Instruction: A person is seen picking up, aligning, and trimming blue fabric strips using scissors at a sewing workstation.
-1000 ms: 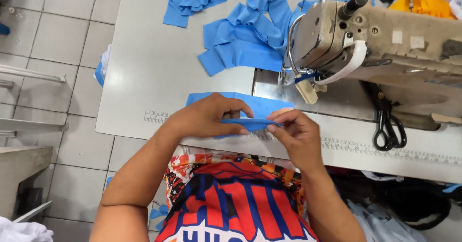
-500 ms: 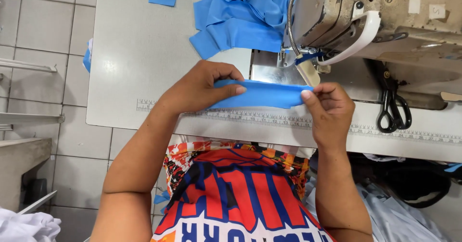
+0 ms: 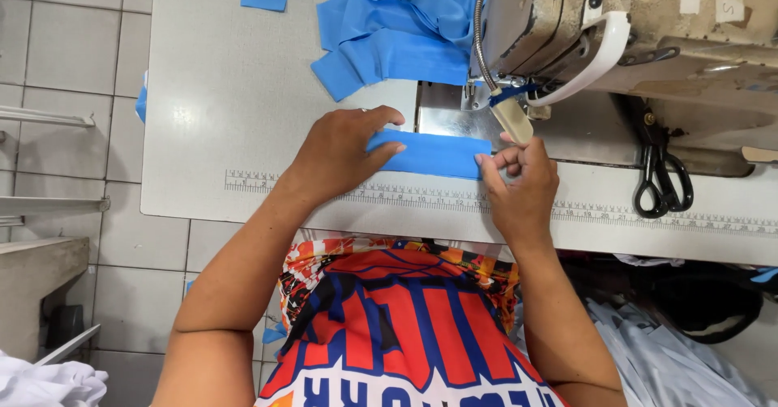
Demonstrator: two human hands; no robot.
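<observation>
Far left, white tiled floor (image 3: pixel 73 42); then a pale sewing table (image 3: pixel 227 99) bearing a heap of blue fabric pieces (image 3: pixel 389 46) at its far edge. Left hand (image 3: pixel 340 152) spread flat, pressing a folded blue strip (image 3: pixel 433 154) onto the table; right hand (image 3: pixel 523 180) pinching the strip's right end, just before the sewing machine (image 3: pixel 616 34). Black scissors (image 3: pixel 660 184) farther right

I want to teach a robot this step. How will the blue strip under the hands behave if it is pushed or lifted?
The blue strip is probably floppy: the pile of similar strips lies in soft folds. It looks thin and light, so it likely sags when lifted. The left hand presses it flat and the right hand pinches its end, suggesting it shifts easily.
</observation>
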